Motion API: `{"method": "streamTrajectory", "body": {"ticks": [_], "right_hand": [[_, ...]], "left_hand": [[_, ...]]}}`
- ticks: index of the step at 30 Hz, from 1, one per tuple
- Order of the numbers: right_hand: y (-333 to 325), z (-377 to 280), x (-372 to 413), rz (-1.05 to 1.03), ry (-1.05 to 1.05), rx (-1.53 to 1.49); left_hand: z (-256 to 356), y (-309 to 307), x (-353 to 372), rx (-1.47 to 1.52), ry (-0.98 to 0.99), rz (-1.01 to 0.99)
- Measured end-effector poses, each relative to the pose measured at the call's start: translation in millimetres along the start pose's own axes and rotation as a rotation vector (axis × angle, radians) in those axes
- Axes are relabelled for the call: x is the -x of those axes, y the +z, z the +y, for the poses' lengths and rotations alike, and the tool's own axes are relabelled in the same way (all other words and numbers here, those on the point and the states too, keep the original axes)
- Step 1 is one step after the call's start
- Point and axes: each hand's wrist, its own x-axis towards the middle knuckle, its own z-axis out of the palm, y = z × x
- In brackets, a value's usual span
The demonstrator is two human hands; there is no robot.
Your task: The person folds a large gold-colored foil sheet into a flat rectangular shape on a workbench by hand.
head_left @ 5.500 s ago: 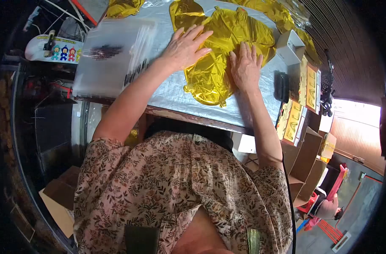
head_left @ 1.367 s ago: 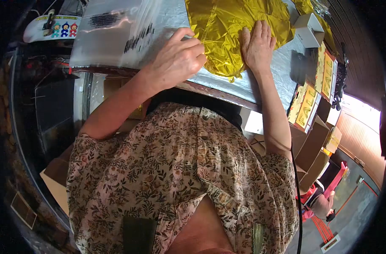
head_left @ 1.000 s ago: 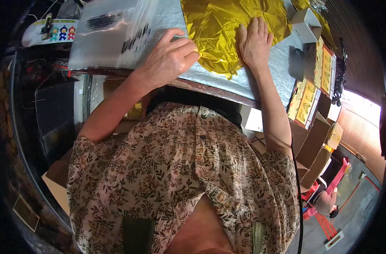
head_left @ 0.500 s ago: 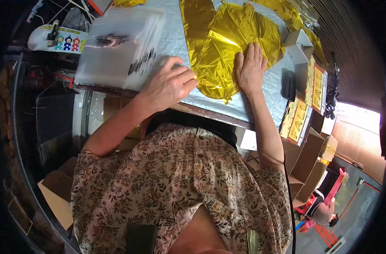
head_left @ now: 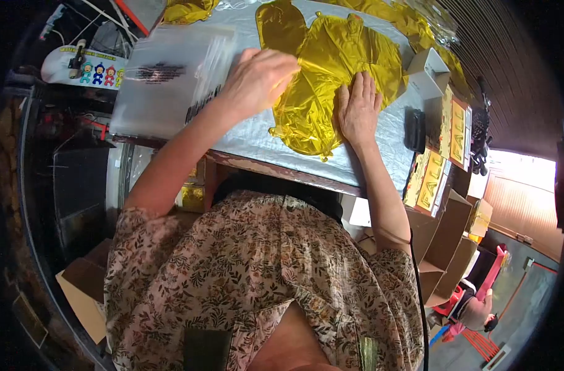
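A flat, wrinkled gold foil balloon [head_left: 322, 80] lies on the silvery-grey covered table [head_left: 245, 139]. My left hand [head_left: 260, 80] is at its left edge, fingers bent and pressed together on the foil; the fingertips are slightly blurred and partly hidden. My right hand [head_left: 359, 114] rests flat on the right part of the balloon, fingers stretched out. A small tab of foil sticks out at the balloon's lower left, and another at its bottom edge. A rounded gold foil part extends at the upper left, beyond my left hand.
A stack of clear plastic bags [head_left: 164, 93] lies on the left. On the right stand a white box [head_left: 427, 71], a black case [head_left: 415, 130] and boxes marked FALL [head_left: 430, 182]. More gold foil [head_left: 399, 15] lies at the back. Another person [head_left: 474, 312] is at the far right.
My left hand has moved up and slightly right along the balloon's left edge, and a foil tab now shows at the lower left. My right hand has shifted slightly left and down.
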Motion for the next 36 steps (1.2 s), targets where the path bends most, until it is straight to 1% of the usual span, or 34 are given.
{"method": "streamTrajectory", "body": {"ticks": [1,3,4,6,13,21,30,32,34,35,36], "right_hand": [[0,0,0,0.007,-0.005,-0.001],[-1,-1,-1,-0.014,0.017,-0.017],[-4,-3,-1,-0.007,0.020,-0.014],[-7,-6,-1,-0.012,0.037,-0.047],[-7,-7,0,-0.023,0.020,-0.016],[-8,-8,-1,-0.041,0.021,0.003],[-6,-10,0,-0.024,0.056,0.009],[-4,-9,1,-0.004,0.046,0.003],[-7,-9,1,0.003,0.059,-0.035],[-6,-9,2,0.015,0.062,-0.053],[-4,-8,3,0.029,0.061,-0.075]], "left_hand": [[-8,7,-11,-0.006,0.001,0.006],[-19,26,-25,-0.079,-0.056,-0.045],[-20,30,-28,-0.081,-0.049,-0.042],[-23,38,-33,-0.091,-0.081,-0.102],[-21,45,-31,-0.081,-0.088,-0.143],[-23,47,-31,-0.105,-0.066,-0.101],[-17,34,-34,-0.027,-0.066,-0.133],[-20,36,-35,-0.012,-0.026,-0.115],[-21,36,-37,0.006,-0.032,-0.076],[-23,37,-38,0.026,0.014,-0.077],[-28,38,-38,0.054,-0.005,-0.058]]}}
